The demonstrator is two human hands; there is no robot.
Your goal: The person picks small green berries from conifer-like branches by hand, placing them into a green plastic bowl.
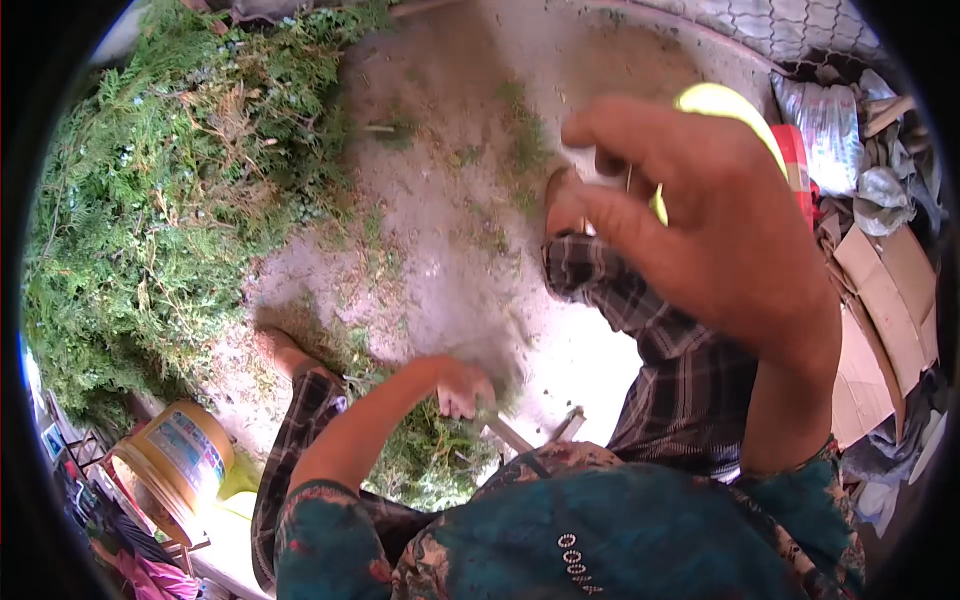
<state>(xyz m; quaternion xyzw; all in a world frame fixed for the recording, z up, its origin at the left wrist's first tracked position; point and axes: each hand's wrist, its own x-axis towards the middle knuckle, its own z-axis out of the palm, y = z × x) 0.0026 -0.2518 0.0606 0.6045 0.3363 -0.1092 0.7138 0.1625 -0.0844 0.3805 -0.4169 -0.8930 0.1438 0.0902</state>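
My right hand is raised close to the camera, thumb and fingers curved and apart, with nothing visible held. Behind it is a bright yellow rounded object, mostly hidden. My left hand is low in front of my body, its fingers curled. A greenish blur lies beside these fingers, and what they hold cannot be made out. Cut green sprigs lie below the left hand, between my legs. Near that hand, two wooden bars stick out in front of my shirt.
A large heap of leafy evergreen branches fills the left side. A yellow bucket lies tipped at lower left. Flattened cardboard, plastic bags and a red object stand right. Wire mesh runs along the back.
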